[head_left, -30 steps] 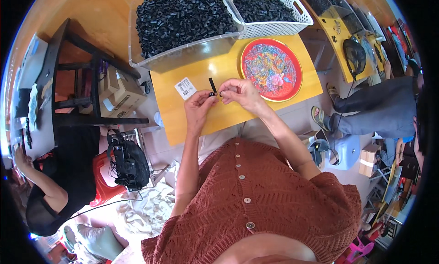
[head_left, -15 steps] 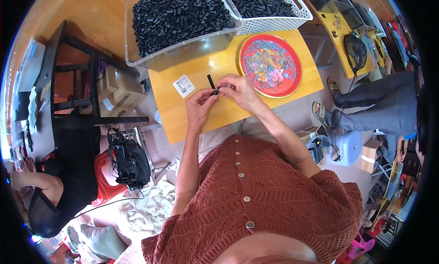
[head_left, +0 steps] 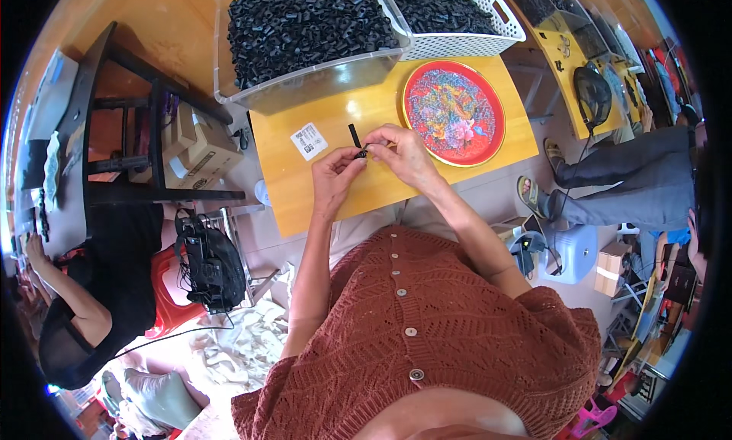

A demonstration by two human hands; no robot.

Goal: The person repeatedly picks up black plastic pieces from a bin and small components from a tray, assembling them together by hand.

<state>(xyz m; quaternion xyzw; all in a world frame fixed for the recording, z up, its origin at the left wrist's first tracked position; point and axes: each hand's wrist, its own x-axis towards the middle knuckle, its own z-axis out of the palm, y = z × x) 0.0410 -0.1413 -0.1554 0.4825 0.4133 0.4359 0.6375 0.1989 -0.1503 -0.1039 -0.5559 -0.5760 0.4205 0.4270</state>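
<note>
My left hand (head_left: 334, 179) and my right hand (head_left: 404, 155) meet over the yellow table, both closed in a pinch. Between their fingertips is a small black part (head_left: 361, 153), mostly hidden by the fingers. The right fingertips press on it from the right; whether they hold a separate tiny piece cannot be made out. A narrow black strip (head_left: 353, 134) sticks out just beyond the fingertips; whether it joins the part is unclear. Left of the hands lies a white printed label (head_left: 309, 141). To the right sits a round red tray (head_left: 493, 139) with a flower pattern and many tiny shiny pieces.
At the table's (head_left: 293, 211) far side stand a clear plastic bin (head_left: 320, 80) and a white perforated basket (head_left: 457, 46), both full of small black parts. A black stool frame (head_left: 156, 135) and cardboard boxes (head_left: 200, 154) are at left. Other people sit on both sides.
The view has shifted slightly. My hands keep the same pinch around the small black part. At the left, the other person's arm has moved.
</note>
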